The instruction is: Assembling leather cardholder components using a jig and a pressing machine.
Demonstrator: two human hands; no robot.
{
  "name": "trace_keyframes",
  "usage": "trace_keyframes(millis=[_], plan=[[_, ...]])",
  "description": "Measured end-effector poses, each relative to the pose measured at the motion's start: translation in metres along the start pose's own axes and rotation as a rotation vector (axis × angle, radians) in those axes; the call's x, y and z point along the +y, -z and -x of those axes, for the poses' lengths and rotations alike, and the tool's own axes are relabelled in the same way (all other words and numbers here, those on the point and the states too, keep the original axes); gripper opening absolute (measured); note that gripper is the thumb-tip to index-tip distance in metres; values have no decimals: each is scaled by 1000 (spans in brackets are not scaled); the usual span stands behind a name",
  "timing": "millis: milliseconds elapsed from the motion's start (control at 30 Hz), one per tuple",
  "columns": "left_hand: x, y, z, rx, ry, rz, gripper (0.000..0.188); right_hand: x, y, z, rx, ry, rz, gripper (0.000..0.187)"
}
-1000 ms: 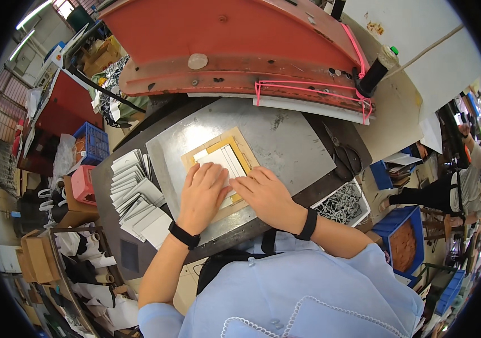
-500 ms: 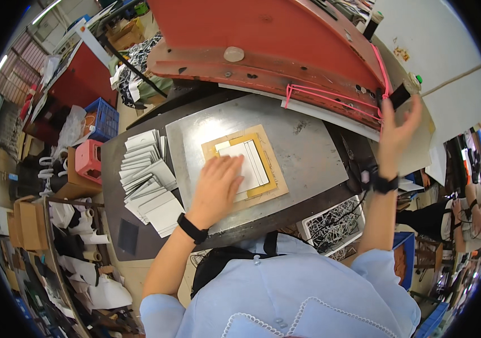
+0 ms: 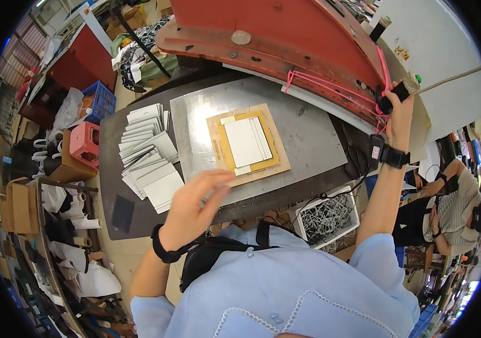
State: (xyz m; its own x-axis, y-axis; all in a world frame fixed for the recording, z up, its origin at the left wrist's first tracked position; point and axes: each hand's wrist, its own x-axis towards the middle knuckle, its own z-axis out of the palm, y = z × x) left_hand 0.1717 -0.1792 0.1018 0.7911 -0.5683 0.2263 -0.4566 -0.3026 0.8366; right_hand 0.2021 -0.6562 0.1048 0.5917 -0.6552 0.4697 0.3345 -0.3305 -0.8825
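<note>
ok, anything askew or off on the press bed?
Mostly tidy. The white sheet sits inside the yellow frame on the brown board, which lies slightly rotated on the metal plate. The white cards beside it are loosely fanned. Right hand grips the black handle; left hand hovers.

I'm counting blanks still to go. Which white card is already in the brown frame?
The single white card lying flat inside the brown frame on the metal plate; the others lie fanned in a stack left of the plate.

Red press lid with pink cord; grey metal plate; tan die board holding white card; pale blue shirt.
</note>
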Motion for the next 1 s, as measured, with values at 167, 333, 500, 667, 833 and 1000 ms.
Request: trace_keyframes(millis=[167,333,500,667,833,1000], plan=[[22,-26,-12,-278,-183,102,26,-37,-1,66,-121,15,98,62],[43,-43,-18,-331,-126,243,43,-81,0,138,-403,-52,-35,76],[64,-44,-26,-245,-172,314,68,-101,39,112,-374,65,324,61],[77,-51,-32,-15,-263,366,93,-51,68,22,-110,102,272,54],[79,-35,0,29,-138,714,78,-56,16,30,-305,-84,-198,57],[79,-17,19,372,-42,570,72,-88,2,61,-444,-153,-432,66]])
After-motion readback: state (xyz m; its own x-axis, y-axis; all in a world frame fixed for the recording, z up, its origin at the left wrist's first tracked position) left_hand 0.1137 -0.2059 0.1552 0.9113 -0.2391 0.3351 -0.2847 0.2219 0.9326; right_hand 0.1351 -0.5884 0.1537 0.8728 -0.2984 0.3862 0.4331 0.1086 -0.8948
